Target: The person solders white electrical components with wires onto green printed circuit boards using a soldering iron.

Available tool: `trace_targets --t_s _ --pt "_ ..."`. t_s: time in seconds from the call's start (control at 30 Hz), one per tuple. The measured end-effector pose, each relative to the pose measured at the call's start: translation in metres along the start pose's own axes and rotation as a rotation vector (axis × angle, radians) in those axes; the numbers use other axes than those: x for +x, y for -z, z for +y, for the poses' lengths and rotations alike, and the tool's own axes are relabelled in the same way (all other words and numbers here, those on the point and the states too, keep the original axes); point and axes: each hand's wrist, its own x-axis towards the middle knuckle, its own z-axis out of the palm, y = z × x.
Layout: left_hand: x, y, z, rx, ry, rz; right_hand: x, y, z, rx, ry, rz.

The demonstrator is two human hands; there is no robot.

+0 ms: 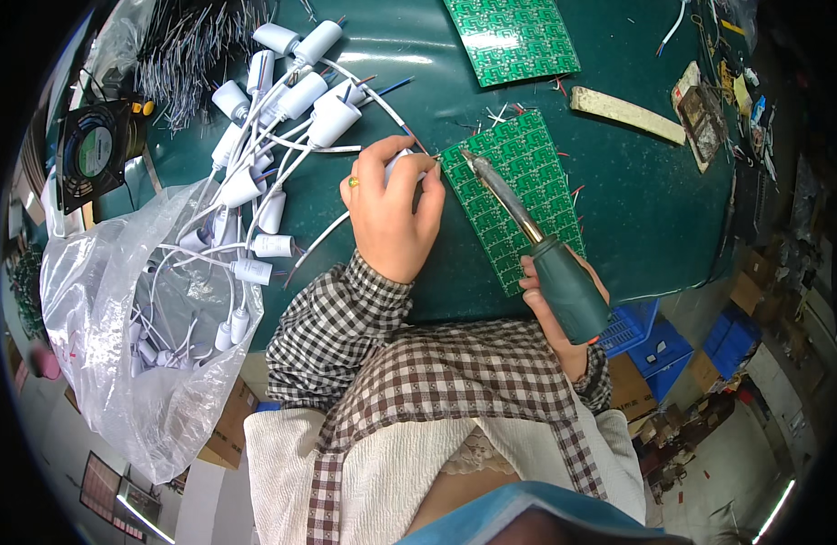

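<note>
Head view: green counter (654, 213), two hands at work over a circuit board (532, 173). The board, green and split into many repeated small sections, was laid slantwise near the middle of the counter, with short wire ends showing along its far and right edges. By the left hand (393, 213), fingers curled and a ring worn on one, a white fitting (398, 164) was gripped just beside the board's far left corner; most of it was hidden by the fingers. By the right hand (556, 329), closed round the dark green handle, a soldering iron (564, 277) was held across the board. Its tip was pointed at the same corner; whether the surface was touched could not be told.

To the left, a heap of white sockets (300, 95) with white cables was spread, coloured wire ends bared. More were contained in a clear plastic bag (100, 300), draped at the counter's near left. Farther left a black fan (96, 154) was seen, and beyond it a bundle of thin wires (191, 54). On the far side a second green board (518, 45) was placed; to its right, a pale strip (627, 115) and a worn, stained block (700, 118) were noted.
</note>
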Motion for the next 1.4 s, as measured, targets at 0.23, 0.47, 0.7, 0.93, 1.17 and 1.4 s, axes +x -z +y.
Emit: trace_targets --t_s 0.23,0.47,0.7,0.93,1.17,1.4 --pt "0.001 0.001 -0.001 -0.016 0.003 -0.001 -0.001 0.002 0.0 -0.044 -0.014 -0.017" --pt "0.002 -0.003 0.002 0.07 -0.001 0.016 -0.004 0.002 0.001 -0.039 -0.038 -0.04" --pt "0.001 -0.005 0.001 0.059 0.004 0.03 -0.004 0.001 0.002 -0.01 -0.068 -0.042" --pt "0.002 -0.005 0.002 0.071 0.002 0.019 0.002 0.001 -0.003 -0.05 0.001 -0.071" --pt "0.003 -0.005 0.002 0.065 0.014 0.015 0.005 -0.005 -0.005 -0.06 0.047 -0.082" --pt "0.004 -0.004 0.003 0.06 0.017 0.005 0.006 -0.003 -0.007 -0.082 0.07 -0.082"
